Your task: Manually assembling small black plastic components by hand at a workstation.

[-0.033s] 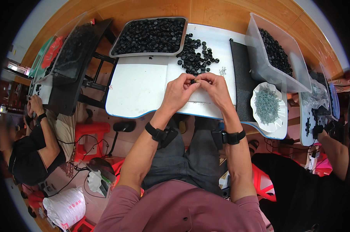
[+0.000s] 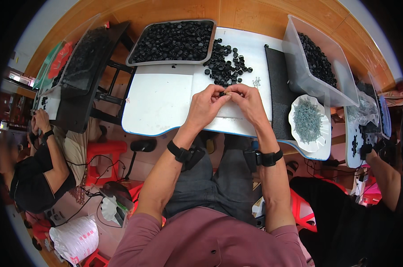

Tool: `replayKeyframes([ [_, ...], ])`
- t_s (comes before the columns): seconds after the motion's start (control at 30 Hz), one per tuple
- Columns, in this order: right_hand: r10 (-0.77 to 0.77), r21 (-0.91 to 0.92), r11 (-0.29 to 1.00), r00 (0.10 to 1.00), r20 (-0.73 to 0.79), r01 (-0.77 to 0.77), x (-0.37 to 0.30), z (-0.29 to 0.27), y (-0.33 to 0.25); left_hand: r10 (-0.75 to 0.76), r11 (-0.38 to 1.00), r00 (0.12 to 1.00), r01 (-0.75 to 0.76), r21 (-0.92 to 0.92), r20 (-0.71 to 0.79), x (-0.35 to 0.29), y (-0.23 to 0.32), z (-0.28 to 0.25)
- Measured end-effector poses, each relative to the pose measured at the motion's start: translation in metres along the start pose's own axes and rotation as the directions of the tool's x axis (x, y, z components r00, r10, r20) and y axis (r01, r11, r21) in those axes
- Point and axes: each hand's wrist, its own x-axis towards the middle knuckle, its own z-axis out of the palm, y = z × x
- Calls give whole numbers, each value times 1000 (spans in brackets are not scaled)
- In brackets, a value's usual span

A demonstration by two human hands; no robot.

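My left hand [image 2: 205,105] and my right hand [image 2: 247,103] meet over the near part of the white tabletop, fingertips pinched together. Between them is a small black cap-like part [image 2: 222,94], mostly covered by the fingers; both hands appear to grip it. Just beyond my fingers lies a loose heap of round black caps [image 2: 228,66]. A few tiny silvery pieces [image 2: 256,82], too small to name surely, lie to the right of the heap.
A metal tray [image 2: 166,63] full of black caps stands at the far left. On the right are a black mat [image 2: 281,93], a translucent bin [image 2: 317,91] of black parts and a white scalloped bowl [image 2: 295,122] holding thin grey metal pieces. Co-workers sit on both sides.
My hands keep the same place and pinch. At the right, the co-worker's arm and dark-clothed body have shifted slightly.
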Motion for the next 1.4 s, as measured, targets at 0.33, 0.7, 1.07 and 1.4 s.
replayKeyframes([
  [0.33, -165, 62, 985, 981, 97, 160, 2, -10, 0, -28, 985, 1000, 28, -168, 0, 4, -3, -1],
  [0.7, -53, 261, 958, 971, -234, 115, -1, 0, 2, -2, 991, 999, -2, -135, -34, 6, -5, -5],
  [1.07, -22, 238, 966, 952, -304, 98, -10, -4, 8, -32, 981, 999, 28, -191, -19, 0, -2, 3],
  [1.4, -73, 267, 945, 916, -394, 190, -4, -5, 15, 8, 979, 989, -38, -202, -148, 31, -6, -32],
])
